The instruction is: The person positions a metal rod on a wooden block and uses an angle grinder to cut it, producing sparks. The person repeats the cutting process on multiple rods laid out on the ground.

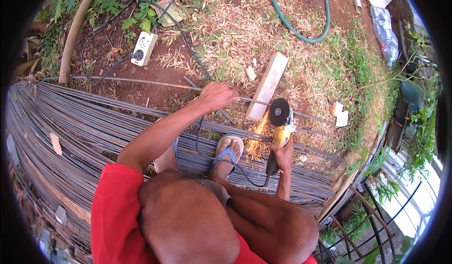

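My left hand (pixel 218 96) is closed around a thin steel rod (pixel 143 82) that runs across the ground from left to right. The rod rests over a wooden block (pixel 269 83). In my right hand (pixel 283 156) is a yellow angle grinder (pixel 282 136), gripped by its body. Its dark disc (pixel 279 112) meets the rod just right of the block. Orange sparks (pixel 257 139) spray down from there toward my sandalled foot (pixel 228 155). The grinder's black cord loops beside that foot.
A large bundle of long steel rods (pixel 99 127) lies under and around my feet. A white power strip (pixel 144 48) with a plugged-in cord sits at the upper left. A green hose (pixel 301 38) curves at the top. A plastic bottle (pixel 385 36) and metal frame (pixel 362 221) are at the right.
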A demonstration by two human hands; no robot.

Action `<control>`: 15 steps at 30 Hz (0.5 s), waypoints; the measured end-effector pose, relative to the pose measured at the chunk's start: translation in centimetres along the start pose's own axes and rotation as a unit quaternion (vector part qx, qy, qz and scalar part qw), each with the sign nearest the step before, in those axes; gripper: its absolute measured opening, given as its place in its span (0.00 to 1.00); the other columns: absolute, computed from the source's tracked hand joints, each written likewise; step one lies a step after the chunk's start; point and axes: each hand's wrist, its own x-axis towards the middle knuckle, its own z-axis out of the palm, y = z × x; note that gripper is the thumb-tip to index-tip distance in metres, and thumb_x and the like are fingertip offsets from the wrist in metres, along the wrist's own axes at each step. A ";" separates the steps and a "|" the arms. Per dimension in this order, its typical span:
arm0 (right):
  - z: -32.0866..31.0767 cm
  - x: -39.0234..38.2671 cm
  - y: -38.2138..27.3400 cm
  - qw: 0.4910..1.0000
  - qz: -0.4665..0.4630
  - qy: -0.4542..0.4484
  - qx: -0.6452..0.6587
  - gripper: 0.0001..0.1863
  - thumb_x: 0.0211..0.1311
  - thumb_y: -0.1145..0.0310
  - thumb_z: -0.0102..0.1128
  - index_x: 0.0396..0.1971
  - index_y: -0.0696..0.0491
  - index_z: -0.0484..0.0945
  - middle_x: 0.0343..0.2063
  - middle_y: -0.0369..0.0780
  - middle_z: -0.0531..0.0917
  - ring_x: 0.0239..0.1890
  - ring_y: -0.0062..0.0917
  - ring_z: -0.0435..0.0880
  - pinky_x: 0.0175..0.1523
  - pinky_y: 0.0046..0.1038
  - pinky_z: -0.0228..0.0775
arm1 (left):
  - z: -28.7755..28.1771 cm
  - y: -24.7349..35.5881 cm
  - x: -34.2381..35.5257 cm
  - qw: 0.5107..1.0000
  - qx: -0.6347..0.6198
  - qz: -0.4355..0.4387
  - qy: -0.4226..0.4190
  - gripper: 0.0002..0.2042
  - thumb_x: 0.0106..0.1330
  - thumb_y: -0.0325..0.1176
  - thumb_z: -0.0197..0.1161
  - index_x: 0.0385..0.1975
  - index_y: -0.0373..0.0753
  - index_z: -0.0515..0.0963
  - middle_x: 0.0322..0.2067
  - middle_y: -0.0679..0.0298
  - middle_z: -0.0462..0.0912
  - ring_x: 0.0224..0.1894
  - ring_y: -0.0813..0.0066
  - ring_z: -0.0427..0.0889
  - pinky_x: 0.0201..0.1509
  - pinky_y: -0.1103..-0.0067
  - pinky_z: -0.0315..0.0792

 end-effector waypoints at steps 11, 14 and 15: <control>0.1 0.4 -1.3 1.000 -0.006 -0.004 -0.007 0.39 0.45 0.77 0.71 0.63 0.57 0.70 0.43 0.43 0.83 0.41 0.30 0.84 0.48 0.32 0.80 | -1.1 0.3 -0.4 0.998 -0.034 -0.035 -0.044 0.20 0.76 0.53 0.58 0.36 0.43 0.87 0.28 0.54 0.88 0.32 0.52 0.89 0.37 0.57 0.78; 0.2 -0.6 -1.4 1.000 0.017 -0.012 -0.008 0.37 0.46 0.75 0.72 0.61 0.58 0.70 0.42 0.43 0.84 0.41 0.30 0.84 0.49 0.32 0.79 | -1.1 0.2 -0.4 0.998 -0.026 -0.034 -0.038 0.20 0.76 0.53 0.58 0.36 0.44 0.87 0.28 0.54 0.88 0.33 0.51 0.89 0.37 0.56 0.78; 0.3 -0.7 -0.8 1.000 0.017 -0.012 -0.006 0.36 0.47 0.74 0.72 0.60 0.58 0.71 0.42 0.43 0.84 0.41 0.31 0.84 0.50 0.33 0.79 | -1.1 0.3 -0.5 0.999 -0.024 -0.032 -0.035 0.20 0.76 0.54 0.58 0.36 0.44 0.87 0.28 0.54 0.88 0.33 0.51 0.89 0.37 0.56 0.78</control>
